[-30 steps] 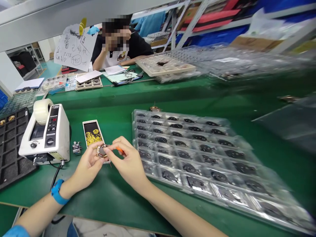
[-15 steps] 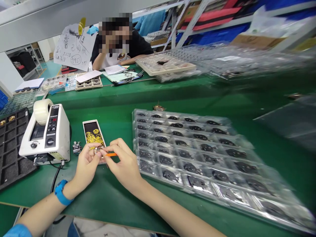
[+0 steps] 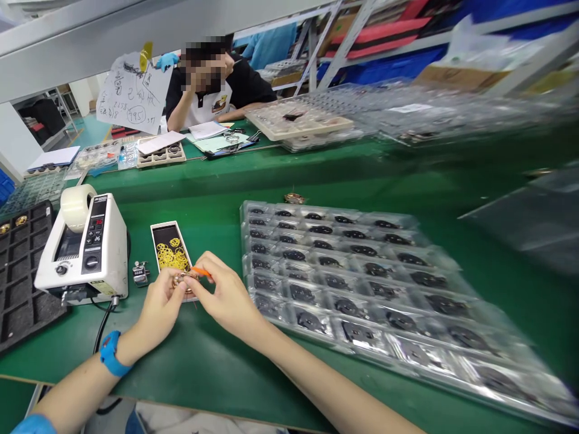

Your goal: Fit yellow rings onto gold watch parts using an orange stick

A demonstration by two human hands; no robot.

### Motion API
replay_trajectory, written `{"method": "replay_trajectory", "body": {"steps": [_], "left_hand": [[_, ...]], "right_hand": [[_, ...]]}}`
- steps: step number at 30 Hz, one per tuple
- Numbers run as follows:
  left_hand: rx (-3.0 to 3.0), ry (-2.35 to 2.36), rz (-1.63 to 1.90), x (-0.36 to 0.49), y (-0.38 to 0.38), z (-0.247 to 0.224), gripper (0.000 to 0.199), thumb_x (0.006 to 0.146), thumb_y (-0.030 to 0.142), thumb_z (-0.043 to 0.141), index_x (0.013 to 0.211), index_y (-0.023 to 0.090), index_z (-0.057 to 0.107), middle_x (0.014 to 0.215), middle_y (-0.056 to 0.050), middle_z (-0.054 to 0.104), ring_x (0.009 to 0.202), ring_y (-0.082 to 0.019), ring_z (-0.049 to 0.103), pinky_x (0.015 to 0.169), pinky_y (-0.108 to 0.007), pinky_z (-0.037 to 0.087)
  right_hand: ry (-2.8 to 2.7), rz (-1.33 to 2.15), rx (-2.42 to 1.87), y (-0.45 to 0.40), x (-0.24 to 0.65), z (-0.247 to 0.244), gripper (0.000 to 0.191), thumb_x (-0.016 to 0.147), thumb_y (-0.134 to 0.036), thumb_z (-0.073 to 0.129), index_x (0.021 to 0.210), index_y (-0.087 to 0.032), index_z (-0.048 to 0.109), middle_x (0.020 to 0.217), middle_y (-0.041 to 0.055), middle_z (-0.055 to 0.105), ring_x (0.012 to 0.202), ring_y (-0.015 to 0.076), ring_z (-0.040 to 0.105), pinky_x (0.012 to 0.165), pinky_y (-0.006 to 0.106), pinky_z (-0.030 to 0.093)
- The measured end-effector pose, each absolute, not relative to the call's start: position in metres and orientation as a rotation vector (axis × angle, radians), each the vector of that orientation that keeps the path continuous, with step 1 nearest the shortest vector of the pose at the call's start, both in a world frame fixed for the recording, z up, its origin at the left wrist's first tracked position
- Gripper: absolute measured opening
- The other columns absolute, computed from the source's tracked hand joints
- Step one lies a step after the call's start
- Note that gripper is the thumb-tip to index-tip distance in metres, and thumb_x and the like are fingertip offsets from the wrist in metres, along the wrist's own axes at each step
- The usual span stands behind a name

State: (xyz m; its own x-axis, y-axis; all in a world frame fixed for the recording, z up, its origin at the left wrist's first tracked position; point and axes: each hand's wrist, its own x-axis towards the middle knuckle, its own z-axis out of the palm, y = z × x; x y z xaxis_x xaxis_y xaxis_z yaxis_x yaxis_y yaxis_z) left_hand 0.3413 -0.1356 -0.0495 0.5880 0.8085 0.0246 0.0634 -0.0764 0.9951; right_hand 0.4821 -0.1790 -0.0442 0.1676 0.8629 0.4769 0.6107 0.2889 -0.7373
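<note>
My left hand is closed round a small round rose-gold metal part that looks like a watch piece, partly covered by the fingers. My right hand pinches a slim orange tool whose working end I cannot make out. Its fingertips meet the round part from the right. Both hands are over the near end of a white box holding a pile of yellow rings. A small metal tally counter stands left of the box.
A white tape dispenser and a black compartment tray stand at left. Clear trays of dark round parts fill the right. A loose round part lies behind them. Across the bench sits a person.
The orange tool has tilted and shifted slightly up and left in my right hand. The round part has turned in my fingers and moved a little towards me. The view has shifted slightly.
</note>
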Motion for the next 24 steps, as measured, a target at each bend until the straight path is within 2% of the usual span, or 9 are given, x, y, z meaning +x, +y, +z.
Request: {"method": "replay_trajectory", "body": {"steps": [2, 5, 9, 12, 17, 20, 24], "left_hand": [[1.703, 0.788, 0.697, 0.339, -0.131, -0.047, 0.021, 0.085, 0.035, 0.054, 0.087, 0.014, 0.056, 0.087, -0.006, 0.058, 0.082, -0.014, 0.056, 0.074, -0.025, 0.048], [1.751, 0.856, 0.799, 0.338, -0.125, -0.039, 0.014, 0.077, 0.025, 0.06, 0.073, 0.012, 0.059, 0.079, -0.005, 0.056, 0.076, -0.012, 0.053, 0.067, -0.021, 0.043], [1.416, 0.868, 0.77, 0.339, -0.125, -0.033, 0.026, 0.067, 0.03, 0.069, 0.073, 0.013, 0.051, 0.067, -0.001, 0.055, 0.059, -0.008, 0.05, 0.055, -0.019, 0.042], [1.274, 0.828, 0.724, 0.341, -0.13, -0.031, 0.039, 0.065, 0.036, 0.074, 0.076, 0.013, 0.045, 0.061, 0.001, 0.055, 0.053, -0.007, 0.052, 0.053, -0.018, 0.045], [1.229, 0.754, 0.714, 0.343, -0.141, -0.026, 0.051, 0.071, 0.051, 0.07, 0.094, 0.012, 0.047, 0.063, 0.003, 0.057, 0.059, -0.008, 0.058, 0.057, -0.018, 0.052], [1.253, 0.753, 0.732, 0.343, -0.145, -0.027, 0.055, 0.073, 0.052, 0.068, 0.104, 0.011, 0.047, 0.063, 0.003, 0.057, 0.063, -0.009, 0.06, 0.058, -0.018, 0.054], [1.303, 0.759, 0.72, 0.341, -0.148, -0.033, 0.053, 0.079, 0.049, 0.063, 0.112, 0.011, 0.046, 0.075, -0.002, 0.063, 0.072, -0.012, 0.064, 0.07, -0.025, 0.058]], "right_hand": [[-1.631, 0.075, -1.382, -0.182, 0.482, -0.044, 0.012, 0.087, -0.015, 0.048, 0.075, -0.015, 0.05, 0.076, 0.0035, 0.051, 0.068, 0.0128, 0.05, 0.055, 0.023, 0.037], [-1.708, -0.361, -1.247, -0.19, 0.476, -0.044, 0.005, 0.089, -0.013, 0.05, 0.09, -0.013, 0.055, 0.079, 0.0063, 0.057, 0.073, 0.0147, 0.052, 0.061, 0.024, 0.04], [-1.723, -0.697, -1.21, -0.197, 0.469, -0.048, 0.01, 0.087, -0.012, 0.054, 0.096, -0.015, 0.059, 0.077, 0.0054, 0.062, 0.064, 0.0145, 0.048, 0.058, 0.026, 0.037], [-1.685, -0.694, -1.267, -0.194, 0.471, -0.05, 0.013, 0.086, -0.009, 0.054, 0.093, -0.016, 0.062, 0.085, 0.0071, 0.064, 0.064, 0.0147, 0.047, 0.058, 0.026, 0.036], [-1.622, -0.606, -1.251, -0.186, 0.48, -0.05, 0.009, 0.088, -0.01, 0.053, 0.09, -0.013, 0.061, 0.095, 0.0093, 0.064, 0.068, 0.0141, 0.049, 0.06, 0.026, 0.038], [-1.638, -0.623, -1.218, -0.184, 0.482, -0.05, 0.008, 0.088, -0.009, 0.053, 0.09, -0.013, 0.06, 0.096, 0.0092, 0.065, 0.067, 0.0136, 0.05, 0.059, 0.025, 0.038], [-1.69, -0.583, -1.144, -0.184, 0.482, -0.051, 0.008, 0.088, -0.007, 0.053, 0.093, -0.011, 0.056, 0.092, 0.0095, 0.066, 0.074, 0.0151, 0.057, 0.064, 0.026, 0.043]]}}
